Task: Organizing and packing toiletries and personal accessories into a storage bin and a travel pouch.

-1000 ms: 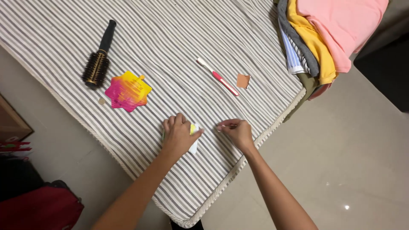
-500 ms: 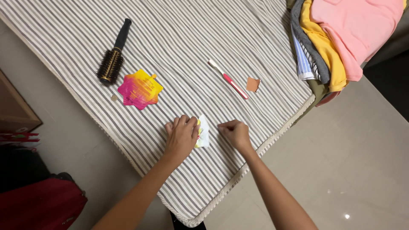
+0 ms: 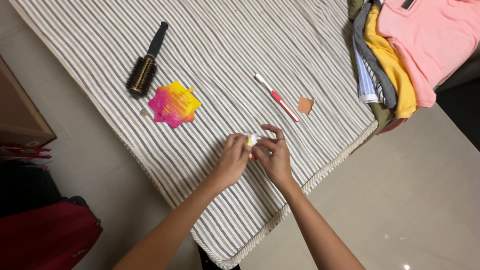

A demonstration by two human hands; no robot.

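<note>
A small crumpled white-and-yellow wrapper (image 3: pixel 251 141) is pinched between the left hand (image 3: pixel 234 160) and right hand (image 3: pixel 273 154), just above the grey-and-white striped mattress (image 3: pixel 215 45). Contents of the wrapper cannot be told. A pink-and-white toothbrush (image 3: pixel 277 98) is seen nearby on the stripes.

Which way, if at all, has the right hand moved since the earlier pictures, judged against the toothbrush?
Yes. The right hand has moved left and up the mattress, nearer the toothbrush, meeting the left hand over the small packet.
</note>
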